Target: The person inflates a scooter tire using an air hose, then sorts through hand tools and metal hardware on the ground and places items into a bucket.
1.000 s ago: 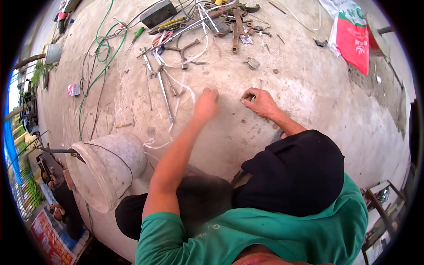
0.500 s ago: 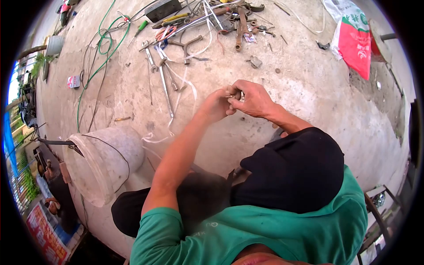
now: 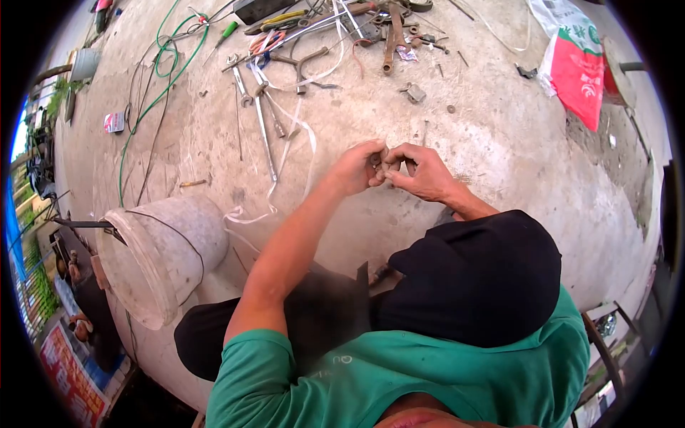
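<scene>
Above the concrete floor, in front of my knees, my two hands meet at the fingertips. My left hand (image 3: 357,168) is closed, with its thumb and fingers pinched around something small and dark that I cannot make out. Facing it, my right hand (image 3: 425,172) curls thumb and forefinger into a pinch against the left fingertips. Whatever lies between the right fingers is too small to tell. Beyond the hands lie a small grey metal piece (image 3: 414,93), a long silver wrench (image 3: 265,139) and a shorter wrench (image 3: 243,89).
A dirty white bucket (image 3: 189,232) lies on its side at left. Loose tools and rusty parts are heaped at the top, near a green-handled screwdriver (image 3: 229,30). A green cable (image 3: 151,121) trails at left; a red and white sack (image 3: 576,77) sits upper right.
The right hand has shifted slightly right and down, and its grip has turned, with the fingers less overlapped with the left ones. The left hand stays nearly in place.
</scene>
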Action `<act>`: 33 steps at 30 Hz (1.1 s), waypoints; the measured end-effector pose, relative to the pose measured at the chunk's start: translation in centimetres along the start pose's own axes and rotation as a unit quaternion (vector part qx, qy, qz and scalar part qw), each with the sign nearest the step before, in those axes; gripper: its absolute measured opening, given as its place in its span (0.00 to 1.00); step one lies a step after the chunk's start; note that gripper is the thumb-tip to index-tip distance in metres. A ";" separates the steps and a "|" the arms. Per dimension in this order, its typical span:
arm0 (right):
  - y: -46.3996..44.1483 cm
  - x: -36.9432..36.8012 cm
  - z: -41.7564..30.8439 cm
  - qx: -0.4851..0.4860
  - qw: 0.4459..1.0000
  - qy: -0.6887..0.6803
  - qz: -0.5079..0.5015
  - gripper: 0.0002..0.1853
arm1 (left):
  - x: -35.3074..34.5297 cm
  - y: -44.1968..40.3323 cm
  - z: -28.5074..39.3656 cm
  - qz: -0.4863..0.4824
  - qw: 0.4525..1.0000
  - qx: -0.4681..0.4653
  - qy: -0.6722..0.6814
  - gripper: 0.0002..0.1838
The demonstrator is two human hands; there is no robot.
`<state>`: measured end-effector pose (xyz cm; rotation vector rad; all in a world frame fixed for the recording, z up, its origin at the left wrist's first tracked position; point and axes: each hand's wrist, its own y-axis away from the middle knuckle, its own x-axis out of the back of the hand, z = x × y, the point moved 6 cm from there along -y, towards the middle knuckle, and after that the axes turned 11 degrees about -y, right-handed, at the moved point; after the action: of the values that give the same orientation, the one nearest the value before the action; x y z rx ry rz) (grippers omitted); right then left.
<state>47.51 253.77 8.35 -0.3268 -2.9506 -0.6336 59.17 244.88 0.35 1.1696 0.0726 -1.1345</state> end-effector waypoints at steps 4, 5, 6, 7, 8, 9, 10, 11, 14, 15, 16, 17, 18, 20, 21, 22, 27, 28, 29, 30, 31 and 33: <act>1.6 -1.8 6.0 0.009 0.995 0.102 0.015 0.13 | 2.2 -0.7 0.2 0.140 0.887 -0.036 -0.439 0.14; 1.9 -2.5 7.1 0.006 0.990 0.142 -0.003 0.13 | 2.5 -0.6 0.1 0.151 0.825 -0.073 -0.539 0.13; 2.2 -3.1 8.1 0.003 0.983 0.182 -0.023 0.13 | 2.8 -0.3 -0.5 0.161 0.751 -0.110 -0.630 0.13; 2.4 -3.5 8.7 0.028 0.977 0.208 -0.030 0.10 | 2.2 0.3 -0.6 0.169 0.666 -0.145 -0.712 0.13; 2.4 -3.8 9.2 0.041 0.975 0.220 -0.015 0.09 | 2.0 0.5 -1.2 0.165 0.647 -0.127 -0.734 0.12; 2.4 -4.0 9.2 0.053 0.971 0.231 0.000 0.09 | 1.3 1.0 -1.2 0.161 0.626 -0.110 -0.755 0.12; 2.4 -4.1 9.1 0.066 0.968 0.243 0.015 0.08 | 0.8 1.3 -1.3 0.157 0.605 -0.092 -0.775 0.12; 2.2 -4.3 9.2 0.064 0.967 0.246 0.011 0.08 | 0.8 1.2 -1.5 0.160 0.600 -0.109 -0.776 0.12; 1.5 -4.3 9.1 0.062 0.965 0.256 0.005 0.08 | 1.1 0.9 -2.5 0.159 0.583 -0.139 -0.785 0.13; 1.3 -4.4 9.2 0.063 0.964 0.259 0.008 0.09 | 1.1 1.0 -2.6 0.152 0.577 -0.134 -0.792 0.13; 1.1 -4.4 9.3 0.064 0.963 0.261 0.010 0.10 | 1.1 1.1 -2.8 0.143 0.570 -0.128 -0.799 0.12; 0.9 -4.2 9.6 0.038 0.974 0.222 0.018 0.10 | 1.2 1.2 -2.7 0.142 0.608 -0.136 -0.769 0.11; 0.6 -3.7 9.6 0.010 0.983 0.183 0.027 0.10 | 1.0 1.5 -2.4 0.140 0.645 -0.145 -0.737 0.09; 0.7 -3.0 8.9 -0.006 0.991 0.120 0.051 0.10 | 1.8 1.0 -2.5 0.122 0.789 -0.104 -0.593 0.07; 0.8 -2.6 7.8 0.006 0.993 0.097 0.068 0.10 | 2.6 0.2 -3.0 0.105 0.877 -0.053 -0.467 0.05; 0.8 -2.2 6.8 0.018 0.993 0.075 0.084 0.10 | 2.9 -0.3 -3.7 0.086 0.941 0.000 -0.328 0.05; 1.1 -1.5 3.8 0.079 0.993 0.037 0.083 0.09 | 1.8 -0.9 -3.5 -0.006 0.999 -0.034 -0.028 0.06; 1.0 -1.3 3.7 0.094 0.991 0.041 0.083 0.09 | 1.5 -0.9 -3.5 -0.025 0.999 -0.041 0.002 0.07; 1.1 -1.1 3.7 0.097 0.991 0.050 0.074 0.09 | 1.5 -1.1 -3.4 -0.026 0.999 -0.045 -0.014 0.08; 1.1 -0.8 3.5 0.102 0.991 0.059 0.064 0.08 | 1.3 -1.2 -3.1 -0.025 0.998 -0.050 -0.030 0.08; 1.1 -0.6 3.4 0.107 0.991 0.068 0.053 0.08 | 1.2 -1.3 -2.7 -0.025 0.997 -0.056 -0.046 0.09; 1.0 0.5 3.8 0.096 0.991 0.065 0.068 0.08 | 0.6 -1.1 -1.6 -0.016 0.996 -0.065 -0.053 0.10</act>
<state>47.07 256.36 5.40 -0.4458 -2.8054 -0.3372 59.43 245.77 -1.46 0.9953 0.0819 -1.2003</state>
